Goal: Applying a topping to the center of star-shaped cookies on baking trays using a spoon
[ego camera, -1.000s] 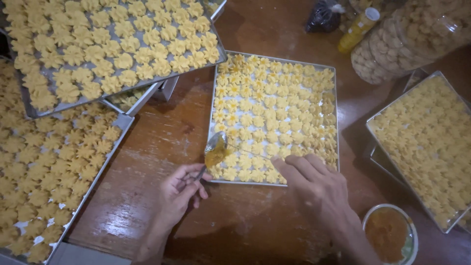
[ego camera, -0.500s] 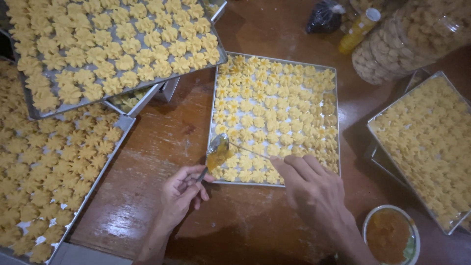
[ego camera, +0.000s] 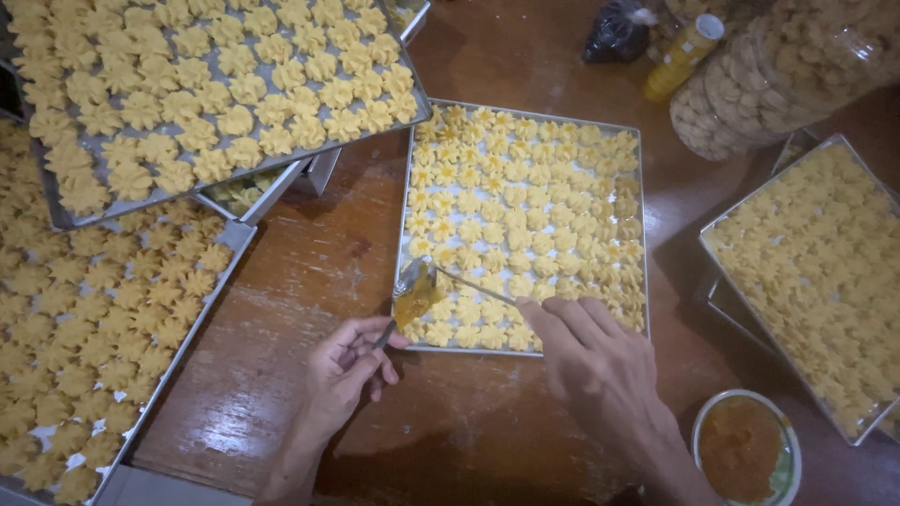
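Yellow flower-shaped cookies fill the middle tray, the landmark on the brown wooden counter.

Left hand: just off the tray's near-left corner, grip clamped on the handle of a spoon; the bowl holds orange jam and sits over the tray's near-left edge.

Right hand: at the tray's near edge, fingers pinched together on a thin stick whose tip meets the spoon bowl.

Small bowl of orange jam: on the counter, near-right of the tray, beside the right wrist.

More cookie trays: two to the left of the tray, one to its right. Clear jar of cookies beyond the tray's far-right corner.
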